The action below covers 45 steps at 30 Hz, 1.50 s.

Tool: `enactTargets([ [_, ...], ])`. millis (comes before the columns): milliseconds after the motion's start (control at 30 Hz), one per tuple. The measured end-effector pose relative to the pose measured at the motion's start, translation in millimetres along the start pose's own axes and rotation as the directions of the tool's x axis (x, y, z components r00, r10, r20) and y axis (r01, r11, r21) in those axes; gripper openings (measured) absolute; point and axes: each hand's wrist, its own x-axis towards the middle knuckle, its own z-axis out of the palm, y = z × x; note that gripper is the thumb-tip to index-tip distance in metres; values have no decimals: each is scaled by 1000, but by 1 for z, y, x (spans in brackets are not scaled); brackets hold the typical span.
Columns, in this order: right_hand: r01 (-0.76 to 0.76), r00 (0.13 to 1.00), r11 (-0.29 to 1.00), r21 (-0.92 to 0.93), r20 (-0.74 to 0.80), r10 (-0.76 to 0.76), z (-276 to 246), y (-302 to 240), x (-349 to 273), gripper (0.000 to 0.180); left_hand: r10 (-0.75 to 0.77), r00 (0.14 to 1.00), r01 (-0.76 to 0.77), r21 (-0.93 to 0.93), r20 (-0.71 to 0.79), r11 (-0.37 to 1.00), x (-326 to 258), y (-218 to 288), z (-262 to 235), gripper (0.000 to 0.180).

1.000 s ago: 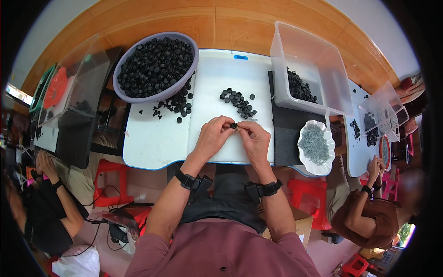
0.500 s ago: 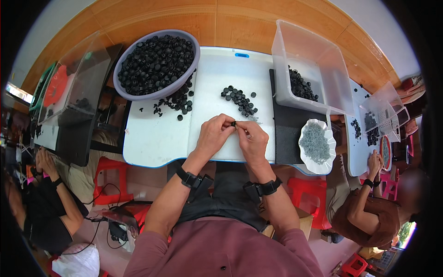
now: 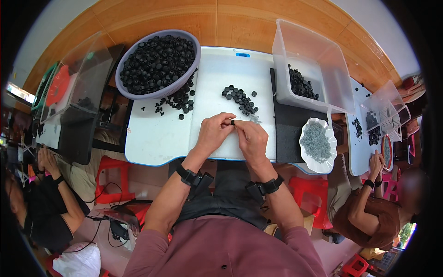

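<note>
My left hand [image 3: 213, 134] and my right hand [image 3: 252, 139] meet over the white table [image 3: 152, 138], fingertips together. Between them they pinch a small black round part [image 3: 232, 123]. Just beyond the hands lies a loose cluster of the same black parts [image 3: 241, 99] with a few small grey pieces beside it. Whether either hand also holds a grey piece is hidden by the fingers.
A lilac basket [image 3: 158, 64] heaped with black parts stands at the far left, more parts spilled by it [image 3: 177, 102]. A clear bin [image 3: 308, 69] holds some parts at the right, a white dish of grey pieces [image 3: 316, 144] near it. Other people sit left [image 3: 44, 203] and right [image 3: 378, 207].
Both hands stay pinched together on the small part and have shifted only slightly. Nothing else on the table has moved.
</note>
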Motion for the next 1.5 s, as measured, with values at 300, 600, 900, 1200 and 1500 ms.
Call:
enactTargets([
  [300,129,992,983,-128,19,-128,1,0,-1,25,-101,989,127,-276,107,953,4,-4,-11,30],
  [600,-180,981,958,222,-27,191,3,5,-6,21,-158,978,192,-303,133,934,3,-2,-10,30],
  [900,-476,878,838,268,81,472,-1,5,-2,12,-98,986,123,-195,132,973,0,1,-9,27],
  [1200,-545,838,789,283,163,521,-3,8,-3,12,-82,987,106,-174,137,979,-1,-1,-7,27],
  [1500,-490,871,853,183,141,470,4,5,4,10,-104,973,159,-268,206,950,4,-2,-18,26],
])
